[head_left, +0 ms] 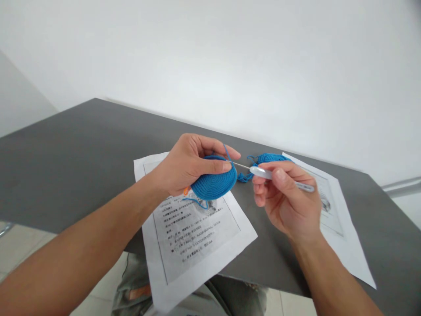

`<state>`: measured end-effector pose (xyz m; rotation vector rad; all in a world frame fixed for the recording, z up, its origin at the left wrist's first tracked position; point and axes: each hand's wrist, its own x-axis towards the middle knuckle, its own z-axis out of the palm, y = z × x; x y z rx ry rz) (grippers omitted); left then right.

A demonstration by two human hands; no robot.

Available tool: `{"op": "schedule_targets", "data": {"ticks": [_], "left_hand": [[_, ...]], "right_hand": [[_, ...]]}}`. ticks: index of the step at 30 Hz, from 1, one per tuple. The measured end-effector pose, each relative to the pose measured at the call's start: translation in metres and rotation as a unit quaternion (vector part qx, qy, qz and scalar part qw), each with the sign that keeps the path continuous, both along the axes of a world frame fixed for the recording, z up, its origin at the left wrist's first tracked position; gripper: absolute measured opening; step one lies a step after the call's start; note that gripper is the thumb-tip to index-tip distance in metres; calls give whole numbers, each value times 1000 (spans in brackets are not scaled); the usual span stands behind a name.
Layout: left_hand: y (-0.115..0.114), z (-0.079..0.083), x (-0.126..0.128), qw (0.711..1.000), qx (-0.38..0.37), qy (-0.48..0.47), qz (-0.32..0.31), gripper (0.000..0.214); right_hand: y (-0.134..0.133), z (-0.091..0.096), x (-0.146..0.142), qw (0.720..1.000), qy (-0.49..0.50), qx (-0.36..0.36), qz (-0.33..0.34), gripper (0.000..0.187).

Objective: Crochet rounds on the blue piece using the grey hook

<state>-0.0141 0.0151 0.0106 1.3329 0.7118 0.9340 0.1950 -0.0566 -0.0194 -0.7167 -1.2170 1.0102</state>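
Observation:
My left hand [189, 164] pinches a round blue crocheted disc [214, 184] at its upper edge, thumb and fingers closed on it, above a printed sheet. My right hand [284, 197] grips a crochet hook [279, 176] with a clear pale handle; its thin metal shaft reaches left to the disc's edge by my left thumb. A strand of blue yarn runs up over my left index finger. A loose tail of blue yarn hangs under the disc.
A second blue crocheted piece [268, 159] with loose yarn lies on the dark grey table [82, 153] behind my right hand. Two printed paper sheets [197, 245] [342, 237] lie on the table, the left one overhanging the near edge. A white wall is behind.

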Motion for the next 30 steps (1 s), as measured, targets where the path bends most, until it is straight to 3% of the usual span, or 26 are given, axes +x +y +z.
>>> {"op": "schedule_targets", "data": {"ticks": [4,9,16,19,25,30], "left_hand": [[-9,-8,9,999,27,-20,3,16],[-13,-15,14,999,-4,-51,-5,22],[-15,-18,15,995,-23,-92,-26,9],[-18,-17,14,996,-17,-84,-1,10],[-21,-11,14,999,-18,-43,25,50],[-22,-10,15,999,1,-36,31,55]], "right_hand": [[5,-3,-16,998,46,-35,-3,11],[5,-4,-17,999,37,-3,-26,9],[4,-5,-16,997,30,36,-59,10],[3,-3,-15,997,23,32,-59,11],[2,0,-8,999,-1,44,-29,12],[1,2,-2,996,-47,57,-41,13]]}}
